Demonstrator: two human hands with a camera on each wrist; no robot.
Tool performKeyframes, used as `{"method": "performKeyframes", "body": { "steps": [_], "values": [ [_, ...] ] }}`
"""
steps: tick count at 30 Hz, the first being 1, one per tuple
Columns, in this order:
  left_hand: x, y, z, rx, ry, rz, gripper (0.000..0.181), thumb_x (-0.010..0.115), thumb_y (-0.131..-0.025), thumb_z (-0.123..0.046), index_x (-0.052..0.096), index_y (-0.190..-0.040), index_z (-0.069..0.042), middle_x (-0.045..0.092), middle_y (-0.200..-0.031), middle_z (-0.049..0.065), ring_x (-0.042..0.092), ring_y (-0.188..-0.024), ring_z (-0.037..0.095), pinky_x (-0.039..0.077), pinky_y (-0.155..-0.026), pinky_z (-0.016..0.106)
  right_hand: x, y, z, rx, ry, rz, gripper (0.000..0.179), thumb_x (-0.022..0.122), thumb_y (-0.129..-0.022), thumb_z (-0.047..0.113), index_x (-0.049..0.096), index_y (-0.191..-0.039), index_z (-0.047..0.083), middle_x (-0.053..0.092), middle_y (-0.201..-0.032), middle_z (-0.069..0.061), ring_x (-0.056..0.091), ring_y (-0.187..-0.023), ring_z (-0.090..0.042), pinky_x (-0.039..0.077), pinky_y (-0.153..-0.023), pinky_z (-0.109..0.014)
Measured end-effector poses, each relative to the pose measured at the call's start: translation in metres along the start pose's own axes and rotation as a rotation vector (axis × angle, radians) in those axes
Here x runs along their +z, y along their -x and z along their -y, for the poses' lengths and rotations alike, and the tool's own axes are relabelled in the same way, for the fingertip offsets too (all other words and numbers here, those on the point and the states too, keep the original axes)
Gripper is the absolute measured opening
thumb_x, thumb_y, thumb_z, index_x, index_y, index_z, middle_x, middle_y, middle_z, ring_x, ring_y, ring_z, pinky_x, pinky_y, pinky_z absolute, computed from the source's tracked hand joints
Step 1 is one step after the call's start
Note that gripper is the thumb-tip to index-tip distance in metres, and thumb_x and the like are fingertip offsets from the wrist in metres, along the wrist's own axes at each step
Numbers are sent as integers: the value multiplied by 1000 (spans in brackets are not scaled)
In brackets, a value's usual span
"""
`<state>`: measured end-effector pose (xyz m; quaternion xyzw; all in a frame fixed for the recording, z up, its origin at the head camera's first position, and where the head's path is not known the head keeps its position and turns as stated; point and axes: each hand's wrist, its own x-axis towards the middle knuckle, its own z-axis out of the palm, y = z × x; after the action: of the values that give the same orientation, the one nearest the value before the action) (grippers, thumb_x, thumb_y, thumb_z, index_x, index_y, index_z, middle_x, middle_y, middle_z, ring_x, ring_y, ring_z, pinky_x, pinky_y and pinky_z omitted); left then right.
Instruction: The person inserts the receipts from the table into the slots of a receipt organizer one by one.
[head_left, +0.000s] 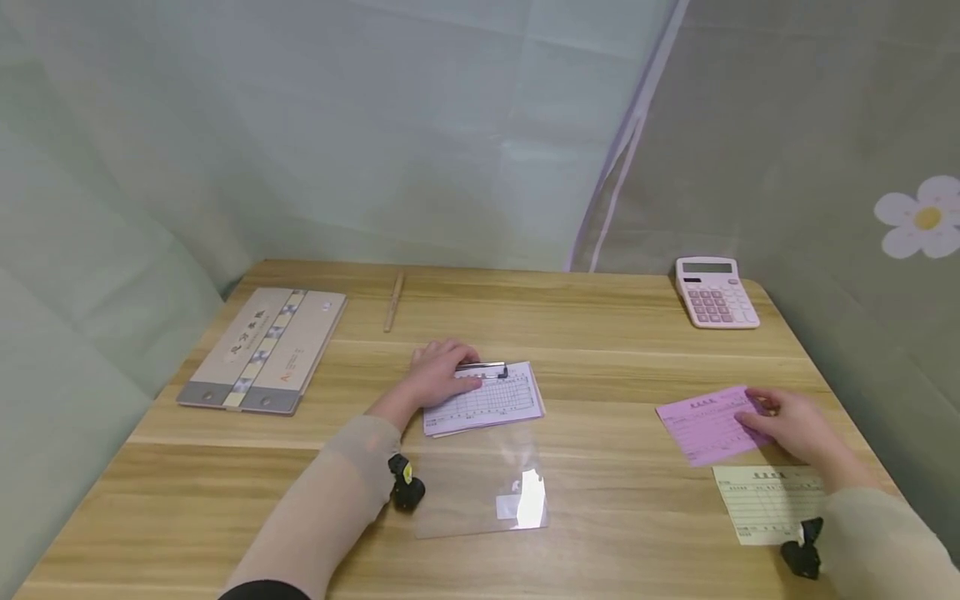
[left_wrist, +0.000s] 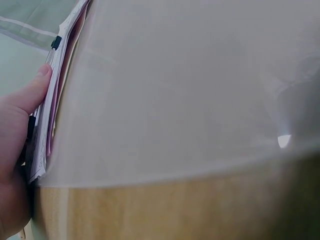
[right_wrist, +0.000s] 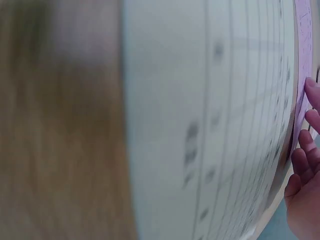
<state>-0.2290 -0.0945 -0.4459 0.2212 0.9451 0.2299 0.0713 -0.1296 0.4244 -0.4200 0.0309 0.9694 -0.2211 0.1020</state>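
On the table lies a transparent clipboard [head_left: 480, 492] with a metal clip [head_left: 483, 370] at its far end. Under the clip is a stack of printed form slips [head_left: 491, 400], white on top, with pink and cream edges showing in the left wrist view. My left hand [head_left: 438, 373] grips the clip end, thumb over the slips [left_wrist: 47, 115]; its other fingers are partly hidden. At the right, my right hand [head_left: 791, 423] pinches the right edge of a purple form slip [head_left: 705, 427]. Nearer me lies a pale yellow form slip [head_left: 768, 500], partly under my right forearm.
A grey-and-beige folder [head_left: 262, 350] with a patterned band lies at the left. A thin wooden stick-like pen [head_left: 393, 302] rests near the back edge, and a pink calculator [head_left: 716, 293] stands at the back right. Curtains [head_left: 420, 133] hang close behind the wooden table [head_left: 600, 517].
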Motion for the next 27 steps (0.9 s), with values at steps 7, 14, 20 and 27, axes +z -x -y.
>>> {"method": "performKeyframes", "body": {
  "steps": [7, 14, 20, 27],
  "values": [
    [-1, 1, -2, -13, 4, 5, 44, 62, -85, -48, 58, -120, -21, 51, -125, 0, 40, -111, 21, 25, -90, 41, 9, -7, 20, -78, -4, -5, 76, 61, -86, 51, 44, -131, -9, 48, -120, -35, 45, -107, -47, 34, -88, -61],
    [-1, 0, -1, -15, -4, 2, 44, 62, -85, -49, 58, -119, -22, 52, -124, -2, 40, -110, 20, 25, -90, 40, 20, -14, 42, -155, -19, -17, 69, 63, -86, 45, 47, -130, -7, 52, -118, -31, 48, -107, -43, 35, -88, -59],
    [0, 0, 0, -11, -9, 3, 44, 62, -85, -50, 58, -120, -22, 52, -124, -2, 40, -110, 20, 26, -89, 40, 31, -17, 64, -221, -43, -31, 65, 67, -86, 36, 46, -130, -7, 53, -116, -30, 50, -106, -43, 36, -88, -58],
    [3, -3, 3, -2, -14, -2, 45, 61, -85, -51, 58, -119, -23, 52, -123, -2, 41, -108, 19, 26, -88, 39, 48, -22, 89, -248, -46, -58, 60, 70, -84, 34, 52, -124, -7, 54, -112, -27, 50, -102, -39, 37, -87, -56]
  ]
}}
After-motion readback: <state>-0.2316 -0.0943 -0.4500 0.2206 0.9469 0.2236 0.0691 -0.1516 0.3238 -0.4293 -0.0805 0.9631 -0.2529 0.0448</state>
